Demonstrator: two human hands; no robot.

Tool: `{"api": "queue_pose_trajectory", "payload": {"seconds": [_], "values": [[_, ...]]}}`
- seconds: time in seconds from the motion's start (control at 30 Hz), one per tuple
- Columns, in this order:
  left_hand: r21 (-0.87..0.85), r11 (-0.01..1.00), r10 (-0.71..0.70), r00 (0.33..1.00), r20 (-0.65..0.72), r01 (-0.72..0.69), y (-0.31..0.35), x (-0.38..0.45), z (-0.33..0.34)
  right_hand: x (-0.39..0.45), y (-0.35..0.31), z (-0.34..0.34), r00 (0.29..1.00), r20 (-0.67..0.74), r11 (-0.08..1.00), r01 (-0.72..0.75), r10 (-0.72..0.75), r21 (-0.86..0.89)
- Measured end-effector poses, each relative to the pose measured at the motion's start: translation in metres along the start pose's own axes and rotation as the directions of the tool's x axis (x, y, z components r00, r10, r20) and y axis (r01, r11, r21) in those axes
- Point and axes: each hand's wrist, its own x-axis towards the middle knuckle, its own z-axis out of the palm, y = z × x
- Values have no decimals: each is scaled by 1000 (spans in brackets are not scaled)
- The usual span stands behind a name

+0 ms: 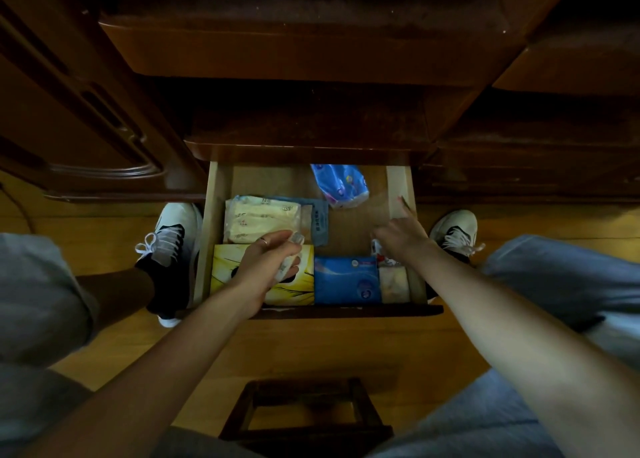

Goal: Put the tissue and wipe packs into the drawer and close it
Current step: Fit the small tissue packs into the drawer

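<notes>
— Where were the packs at that moment?

— All down in the open drawer point(398, 187), which stood pulled out from the dark wooden cabinet point(304, 52). A large yellow pack point(225, 274) lay in the near left corner, and a blue pack point(346, 281) lay just beside it to the right, both against the drawer's front wall. A small pale pack point(393, 284) sat in the near right corner, touching the blue one.

— And further back?

— A clear bundle of pale yellow packs point(256, 215) lay behind the large yellow one, with a grey-blue flat pack point(320, 222) at its right edge. A blue and white patterned pack point(341, 185) lay toward the back, tilted, apart from the rest.

— What were the hands doing?

— The left hand point(273, 267) hovered over the large yellow pack with its fingers curled round a small pale packet point(289, 265); a ring showed on one finger. The right hand point(401, 235) was blurred, its fingers stretched out toward the drawer's right wall. It gripped nothing that I could see, and whether it touched the wall I could not tell.

— Anything around the drawer?

— The person sat with knees apart in grey trousers, a left shoe point(173, 246) and a right shoe point(453, 232) on the wooden floor point(311, 346) either side of the drawer. A dark wooden stool point(304, 409) stood between the legs, near the camera.
</notes>
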Motion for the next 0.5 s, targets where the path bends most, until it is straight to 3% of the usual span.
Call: {"api": "queue_pose_trajectory", "payload": {"seconds": [0.1, 0.17, 0.2, 0.23, 0.27, 0.3, 0.37, 0.5], "values": [[196, 977, 81, 997, 9, -81, 0, -1, 0, -4, -1, -3, 996, -79, 996, -34, 40, 84], [371, 903, 211, 976, 60, -218, -1, -3, 2, -7, -7, -20, 978, -152, 911, -69, 141, 407], [407, 864, 277, 955, 106, -296, -2, -4, 4, -11, -11, -35, 975, -129, 758, -54, 180, 650], [420, 833, 327, 933, 149, -359, -5, -4, 6, -15, -17, -51, 985, -59, 528, -36, 162, 848], [434, 804, 363, 914, 182, -406, -7, -3, 8, -20, -23, -66, 997, -5, 308, -20, 79, 951], [457, 772, 392, 897, 204, -442, -9, -3, 10, -24, -30, -78, 1000, 16, 193, -14, -10, 981], [528, 689, 440, 865, 240, -497, -7, -6, 14, -32, -44, -90, 991, 28, 142, -9, -132, 990], [621, 552, 502, 816, 286, -557, -9, -8, 13, -40, -39, -84, 999, -1, 132, 5, -32, 991]]}}
